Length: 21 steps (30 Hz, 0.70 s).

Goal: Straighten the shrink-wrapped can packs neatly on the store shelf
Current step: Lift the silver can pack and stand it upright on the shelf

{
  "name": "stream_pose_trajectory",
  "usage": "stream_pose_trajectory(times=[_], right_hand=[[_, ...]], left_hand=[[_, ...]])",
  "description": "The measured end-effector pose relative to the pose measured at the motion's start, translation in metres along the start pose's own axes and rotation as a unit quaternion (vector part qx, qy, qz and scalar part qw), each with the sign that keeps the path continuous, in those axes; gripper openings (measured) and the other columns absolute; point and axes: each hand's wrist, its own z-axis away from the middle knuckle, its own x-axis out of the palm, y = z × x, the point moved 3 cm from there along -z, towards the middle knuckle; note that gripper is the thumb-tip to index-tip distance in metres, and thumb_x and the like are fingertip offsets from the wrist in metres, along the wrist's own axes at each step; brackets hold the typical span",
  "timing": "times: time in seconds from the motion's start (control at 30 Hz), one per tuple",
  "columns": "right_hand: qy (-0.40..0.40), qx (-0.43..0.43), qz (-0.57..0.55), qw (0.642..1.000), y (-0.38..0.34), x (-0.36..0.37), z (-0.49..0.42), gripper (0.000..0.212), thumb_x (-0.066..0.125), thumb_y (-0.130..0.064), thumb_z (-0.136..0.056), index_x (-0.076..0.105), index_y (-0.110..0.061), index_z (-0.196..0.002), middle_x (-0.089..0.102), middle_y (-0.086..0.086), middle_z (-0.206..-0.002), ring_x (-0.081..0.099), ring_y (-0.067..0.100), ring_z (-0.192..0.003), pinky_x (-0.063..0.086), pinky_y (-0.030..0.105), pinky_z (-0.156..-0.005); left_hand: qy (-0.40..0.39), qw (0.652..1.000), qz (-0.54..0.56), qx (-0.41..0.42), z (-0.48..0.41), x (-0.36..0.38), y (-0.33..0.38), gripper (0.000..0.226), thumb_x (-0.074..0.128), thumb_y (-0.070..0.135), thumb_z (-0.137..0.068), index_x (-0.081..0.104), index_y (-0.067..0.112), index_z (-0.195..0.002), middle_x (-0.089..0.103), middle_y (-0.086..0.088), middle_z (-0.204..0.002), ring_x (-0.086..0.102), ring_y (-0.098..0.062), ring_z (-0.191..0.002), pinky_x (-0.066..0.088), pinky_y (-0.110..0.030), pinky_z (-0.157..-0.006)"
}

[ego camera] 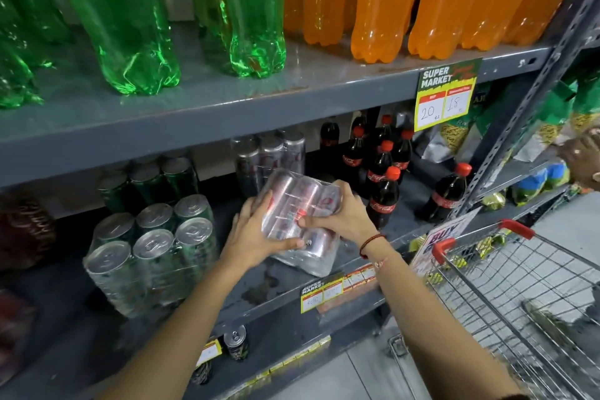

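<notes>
Both hands grasp one shrink-wrapped pack of silver cans (300,201) above the front part of the grey middle shelf (259,286). The pack lies tilted, can sides facing up. The left hand (256,237) wraps the pack's left and lower edge, thumb across the plastic film. The right hand (337,214) clamps the right end, fingers curled over the top and thumb pressed on the near face. A red thread band (371,245) circles the right wrist.

A second silver can pack (269,156) stands upright behind the held pack, deeper on the same shelf. To the left, an upright pack of green-bodied cans (152,256) sits near the shelf front, with another green can pack (149,182) behind it. Small Coca-Cola bottles (383,178) with red caps stand just right of the hands.

The upper shelf carries Sprite bottles (130,26) and Fanta bottles (383,10). A price tag (446,94) hangs from its edge. A wire shopping cart (506,295) stands at lower right.
</notes>
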Motion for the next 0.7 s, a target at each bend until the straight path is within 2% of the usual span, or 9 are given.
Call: stream_pose_trajectory(times=[0.1, 0.2, 0.3, 0.33, 0.43, 0.47, 0.57, 0.67, 0.7], right_hand=[[0.0, -0.103, 0.033, 0.994, -0.008, 0.005, 0.013, 0.088, 0.089, -0.052, -0.045, 0.042, -0.03, -0.115, 0.051, -0.002, -0.115, 0.038, 0.016, -0.115, 0.034, 0.026, -0.084], [-0.008, -0.19, 0.054, 0.98, -0.008, 0.01, 0.023, 0.096, 0.084, -0.059, -0.044, 0.036, -0.038, -0.124, 0.037, -0.003, -0.134, 0.027, 0.01, -0.13, 0.027, 0.016, -0.097], [-0.006, -0.247, 0.065, 0.967, 0.0, 0.013, 0.024, 0.099, 0.084, -0.055, -0.05, 0.025, -0.05, -0.129, 0.019, -0.004, -0.144, 0.016, 0.001, -0.133, 0.014, 0.0, -0.1], [-0.004, -0.251, 0.072, 0.965, 0.004, 0.014, 0.023, 0.099, 0.084, -0.054, -0.052, 0.023, -0.053, -0.129, 0.015, -0.004, -0.147, 0.014, -0.004, -0.132, 0.013, 0.001, -0.101], [0.014, -0.253, 0.082, 0.964, 0.015, 0.019, 0.02, 0.093, 0.084, -0.048, -0.057, 0.028, -0.049, -0.131, 0.006, 0.005, -0.155, 0.01, -0.005, -0.133, 0.025, 0.019, -0.105], [0.023, -0.259, 0.08, 0.962, 0.018, 0.022, 0.018, 0.088, 0.084, -0.045, -0.061, 0.031, -0.045, -0.131, 0.004, 0.008, -0.156, 0.009, -0.006, -0.135, 0.024, 0.018, -0.106], [0.048, -0.279, 0.07, 0.957, 0.023, 0.027, 0.017, 0.079, 0.08, -0.042, -0.068, 0.034, -0.037, -0.132, 0.002, 0.014, -0.156, 0.005, -0.022, -0.131, 0.018, 0.001, -0.102], [0.065, -0.272, 0.048, 0.959, 0.023, 0.024, 0.018, 0.082, 0.076, -0.053, -0.066, 0.031, -0.042, -0.134, 0.008, 0.007, -0.157, 0.013, 0.0, -0.143, 0.022, 0.009, -0.106], [0.076, -0.264, 0.018, 0.961, 0.022, 0.021, 0.018, 0.08, 0.072, -0.057, -0.068, 0.03, -0.043, -0.135, 0.011, 0.005, -0.156, 0.016, 0.001, -0.143, 0.022, 0.009, -0.107]], left_hand=[[0.104, 0.994, 0.007, 0.03, 0.031, 0.01, -0.011, 0.129, 0.061, 0.087, -0.04, 0.011, 0.035, -0.148, 0.021, -0.002, -0.15, 0.029, -0.028, -0.135, 0.03, -0.046, -0.111], [0.18, 0.983, 0.006, 0.042, 0.061, 0.034, -0.016, 0.121, 0.056, 0.086, -0.053, 0.0, 0.035, -0.149, 0.008, -0.006, -0.155, 0.019, -0.033, -0.139, 0.033, -0.053, -0.107], [0.218, 0.975, -0.033, 0.039, 0.069, 0.056, -0.011, 0.118, 0.05, 0.082, -0.063, -0.009, 0.026, -0.149, 0.005, -0.024, -0.153, 0.015, -0.043, -0.139, 0.031, -0.059, -0.106], [0.221, 0.973, -0.042, 0.042, 0.066, 0.058, -0.009, 0.119, 0.051, 0.079, -0.065, -0.012, 0.021, -0.148, 0.006, -0.03, -0.151, 0.018, -0.048, -0.137, 0.032, -0.061, -0.105], [0.212, 0.974, -0.055, 0.051, 0.052, 0.06, -0.007, 0.118, 0.056, 0.065, -0.07, -0.018, 0.012, -0.146, 0.006, -0.035, -0.146, 0.028, -0.059, -0.129, 0.039, -0.063, -0.099], [0.202, 0.976, -0.059, 0.054, 0.048, 0.06, -0.009, 0.116, 0.056, 0.061, -0.072, -0.019, 0.01, -0.145, 0.008, -0.038, -0.145, 0.031, -0.06, -0.128, 0.042, -0.063, -0.096], [0.161, 0.982, -0.083, 0.055, 0.044, 0.06, -0.016, 0.119, 0.06, 0.057, -0.072, -0.023, 0.01, -0.144, 0.012, -0.043, -0.145, 0.031, -0.058, -0.129, 0.044, -0.06, -0.095], [0.127, 0.987, -0.092, 0.045, 0.05, 0.055, -0.022, 0.126, 0.07, 0.053, -0.07, -0.025, 0.016, -0.144, 0.005, -0.034, -0.152, 0.026, -0.05, -0.136, 0.042, -0.054, -0.101], [0.129, 0.989, -0.066, 0.039, 0.055, 0.053, -0.021, 0.124, 0.071, 0.051, -0.07, -0.022, 0.019, -0.145, 0.003, -0.029, -0.154, 0.023, -0.046, -0.139, 0.04, -0.054, -0.103]])
